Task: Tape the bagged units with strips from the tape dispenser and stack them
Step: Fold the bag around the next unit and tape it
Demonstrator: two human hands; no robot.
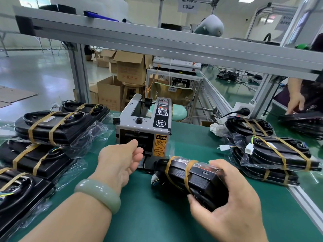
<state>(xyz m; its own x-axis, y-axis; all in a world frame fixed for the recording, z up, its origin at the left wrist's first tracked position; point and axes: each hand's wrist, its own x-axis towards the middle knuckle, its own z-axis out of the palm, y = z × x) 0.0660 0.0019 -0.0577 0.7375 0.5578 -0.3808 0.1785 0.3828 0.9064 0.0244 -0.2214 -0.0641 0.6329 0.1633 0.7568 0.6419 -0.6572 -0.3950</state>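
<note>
The bagged unit [188, 177] is gripped by the right hand [227, 203] at 4 o'clock of the tape dispenser [143, 124], and the left hand [120, 161], whose grasp cannot be told, is held at the outlet [138, 137], where a finger pushed inside could be cut.

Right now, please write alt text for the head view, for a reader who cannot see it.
A person's right hand grips a bagged black unit with two tape bands, while the left hand reaches toward the outlet of the tape dispenser on a green table. Stacks of taped units lie on both sides.
</note>
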